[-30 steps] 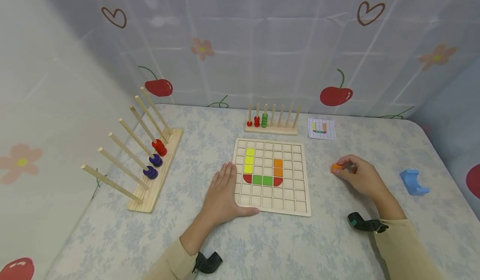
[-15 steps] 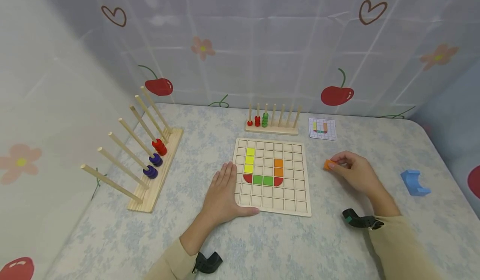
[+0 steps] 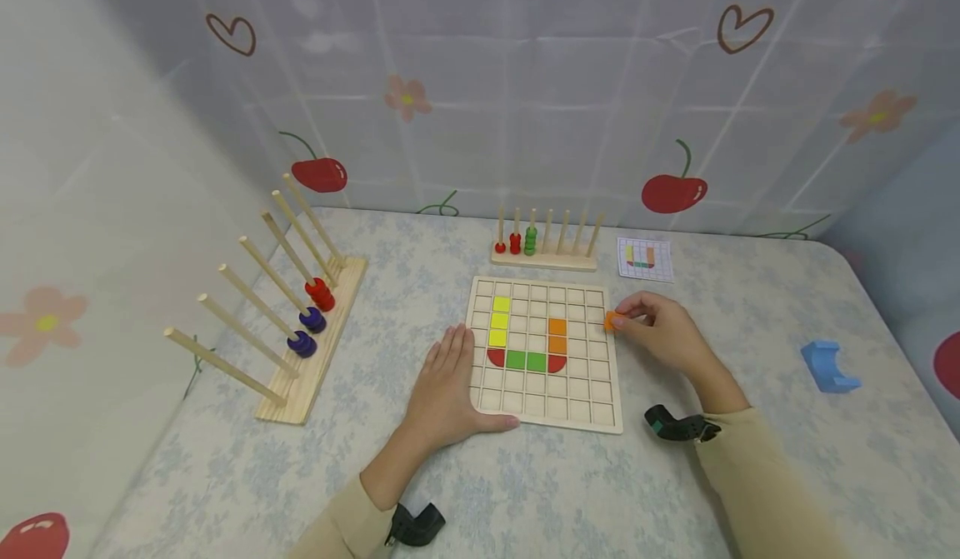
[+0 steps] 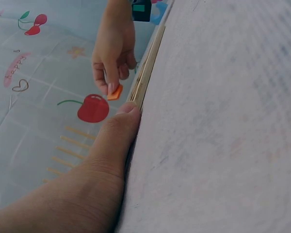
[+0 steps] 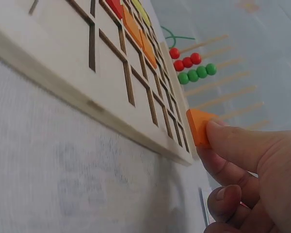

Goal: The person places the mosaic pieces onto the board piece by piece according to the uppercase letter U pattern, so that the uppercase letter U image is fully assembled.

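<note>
My right hand (image 3: 663, 334) pinches an orange square tile (image 5: 199, 127) between thumb and fingers, at the right edge of the wooden grid board (image 3: 577, 401). My left hand (image 3: 444, 392) lies flat with fingers straight along the board's left edge, its thumb at the front edge. In the board's cells, yellow tiles (image 3: 498, 321) form a column on the left. Two green tiles (image 3: 526, 361) lie in a row between two rounded red tiles (image 3: 556, 364). Above the right red one sit two orange tiles (image 3: 557, 336).
A small peg rack (image 3: 543, 263) with red and green beads stands behind the board. To its right lies a pattern card (image 3: 645, 259). A larger peg rack (image 3: 311, 376) with blue and red beads stands left. A blue curved block (image 3: 828, 366) rests far right.
My right hand has carried the orange tile leftward from the tabletop to the board's right edge. The left hand has stayed in place.
</note>
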Tool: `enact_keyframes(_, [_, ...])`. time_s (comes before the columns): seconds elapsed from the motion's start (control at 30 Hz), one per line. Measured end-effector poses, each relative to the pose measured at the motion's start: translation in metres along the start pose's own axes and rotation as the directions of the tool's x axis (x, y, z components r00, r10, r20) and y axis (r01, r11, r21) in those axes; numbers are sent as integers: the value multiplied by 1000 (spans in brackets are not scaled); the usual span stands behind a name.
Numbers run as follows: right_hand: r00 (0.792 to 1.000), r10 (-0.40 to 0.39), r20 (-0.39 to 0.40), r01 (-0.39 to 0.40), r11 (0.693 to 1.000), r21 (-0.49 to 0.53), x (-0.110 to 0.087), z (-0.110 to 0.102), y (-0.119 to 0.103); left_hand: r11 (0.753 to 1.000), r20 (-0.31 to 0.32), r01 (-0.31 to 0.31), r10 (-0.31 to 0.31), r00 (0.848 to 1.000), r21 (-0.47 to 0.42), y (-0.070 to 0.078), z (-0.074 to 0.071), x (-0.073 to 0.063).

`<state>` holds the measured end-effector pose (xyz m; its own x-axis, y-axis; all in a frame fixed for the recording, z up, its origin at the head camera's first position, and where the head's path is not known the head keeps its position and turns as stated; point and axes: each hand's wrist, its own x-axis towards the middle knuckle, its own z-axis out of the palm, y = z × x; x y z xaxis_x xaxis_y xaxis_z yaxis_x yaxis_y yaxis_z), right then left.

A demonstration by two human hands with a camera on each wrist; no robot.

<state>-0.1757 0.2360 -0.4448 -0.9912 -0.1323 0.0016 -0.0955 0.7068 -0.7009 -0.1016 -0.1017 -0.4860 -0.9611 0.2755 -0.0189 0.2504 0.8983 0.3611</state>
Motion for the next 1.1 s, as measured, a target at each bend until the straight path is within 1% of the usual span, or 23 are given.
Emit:
enact_keyframes(0.27, [998,-54,41,52,998,44,14,14,-20,1000,-1,0,0,1000,-4,-1,1,0])
enact_keyframes(0.57, [995,-65,78,60,996,70,26,26,-37,1000,4,4,-4,1000,3,-1,1,0])
enact_keyframes(0.87, [994,-62,90,54,994,90,35,38,-43,1000,1,6,-6,1000,2,0,0,0])
enact_keyframes(1.1, [994,-56,96,48,996,78,38,43,-46,1000,2,5,-5,1000,3,0,-1,-1])
